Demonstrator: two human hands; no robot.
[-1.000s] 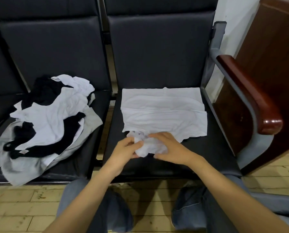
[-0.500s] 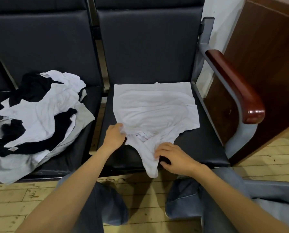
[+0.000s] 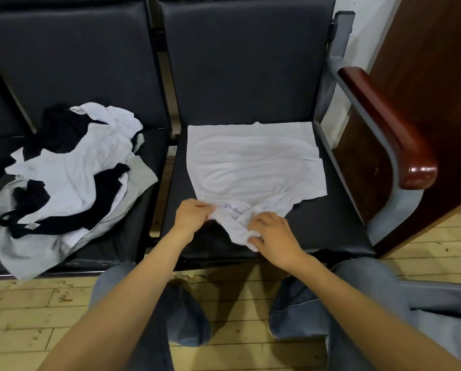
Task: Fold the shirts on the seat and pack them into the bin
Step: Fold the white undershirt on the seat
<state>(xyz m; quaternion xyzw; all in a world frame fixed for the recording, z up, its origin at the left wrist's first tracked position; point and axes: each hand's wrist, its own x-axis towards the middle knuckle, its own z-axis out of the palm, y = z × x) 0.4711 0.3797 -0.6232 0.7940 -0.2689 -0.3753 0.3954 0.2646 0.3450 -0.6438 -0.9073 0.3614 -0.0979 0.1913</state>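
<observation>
Near seat [image 3: 331, 231] edge, hands [image 3: 194, 218] [image 3: 273, 231] on shirt [image 3: 256, 167]

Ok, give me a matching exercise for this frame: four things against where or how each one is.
Things:
1. shirt
2. pile
3. armrest
4. right hand

Place or state:
a. glossy red-brown wood
b. laid out on the right seat
c. pinches the shirt's near end
d. heaped on the left seat

Pairs: 1-b, 2-d, 3-a, 4-c.
</observation>
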